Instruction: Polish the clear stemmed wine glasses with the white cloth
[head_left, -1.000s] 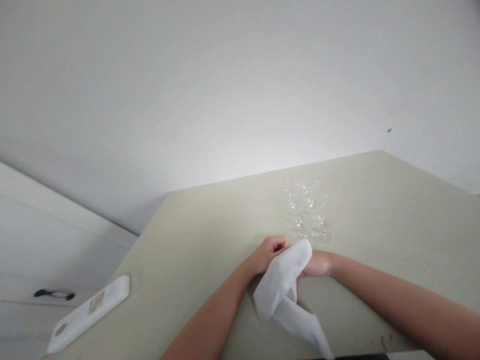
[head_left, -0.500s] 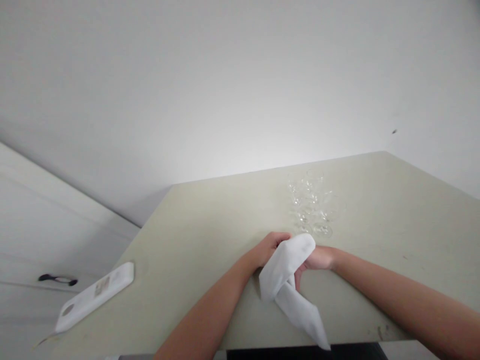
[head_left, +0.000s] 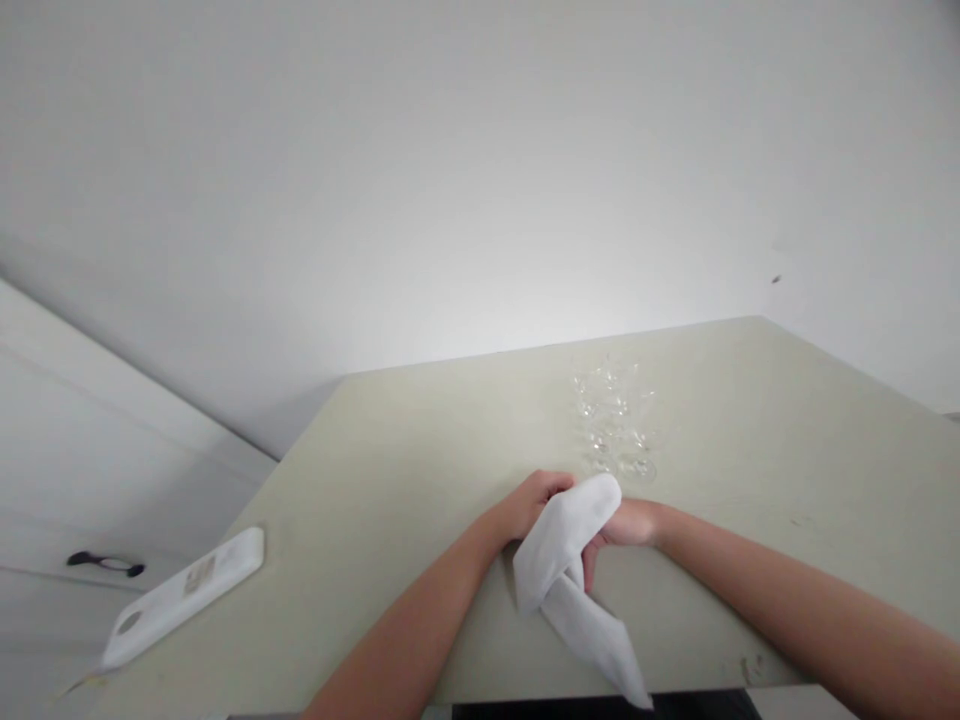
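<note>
A white cloth (head_left: 568,535) is bunched and twisted between my hands, its loose end trailing toward the table's front edge. On its left side, my left hand (head_left: 534,502) is closed on the cloth, fingers partly covered. From the right, my right hand (head_left: 628,522) is closed on it too, most of its fingers behind the fabric. Whether the folds wrap anything else is hidden. Just beyond the hands, several clear stemmed glasses (head_left: 611,400) stand grouped on the table, their outlines faint.
The pale green table (head_left: 420,430) meets a white wall (head_left: 450,200) at the back. A white oblong device (head_left: 187,595) with a round dark spot lies at the left edge. Beside it is a white cabinet front with a dark handle (head_left: 105,564).
The whole view has shifted slightly. My hands keep their hold on the cloth, with almost the same pose and folds.
</note>
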